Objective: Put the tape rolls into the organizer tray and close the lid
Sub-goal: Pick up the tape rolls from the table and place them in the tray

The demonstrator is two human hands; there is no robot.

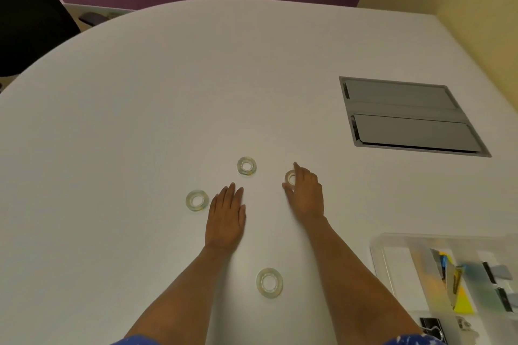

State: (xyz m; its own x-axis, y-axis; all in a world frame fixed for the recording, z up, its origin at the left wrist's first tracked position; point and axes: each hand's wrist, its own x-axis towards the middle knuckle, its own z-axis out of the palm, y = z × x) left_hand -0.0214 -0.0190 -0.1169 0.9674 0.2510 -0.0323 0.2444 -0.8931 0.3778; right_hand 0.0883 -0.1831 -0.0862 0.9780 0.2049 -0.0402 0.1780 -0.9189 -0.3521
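I see both hands out over the white table (140, 109). My left hand (225, 216) lies flat, palm down, its fingers (228, 193) straight and close together, gripping nothing. Just beyond and a little right of those fingertips lies one tape roll (246, 166), flat on the table and untouched. Just left of the same fingers, near but not touching, lies a second tape roll (197, 200), also flat.

My right hand (305, 190) is curled over a third tape roll (290, 177). The thumb sits at the roll's near left edge and the index finger reaches past its far side, so the digits are closed around it. I cannot tell whether the roll is lifted or resting on the table, because the hand covers most of it.

A fourth tape roll (269, 282) lies flat well behind both sets of fingers, between my two forearms and closer to my body.

The organizer tray (392, 269), clear plastic with its lid open, sits far to the right of and behind my right fingers, at the table's near right edge. Its compartments hold binder clips and yellow and blue items that are too blurred to name. No roll shows inside it.

Beyond and right of my right fingers, a grey cable hatch (409, 115) is set into the tabletop.
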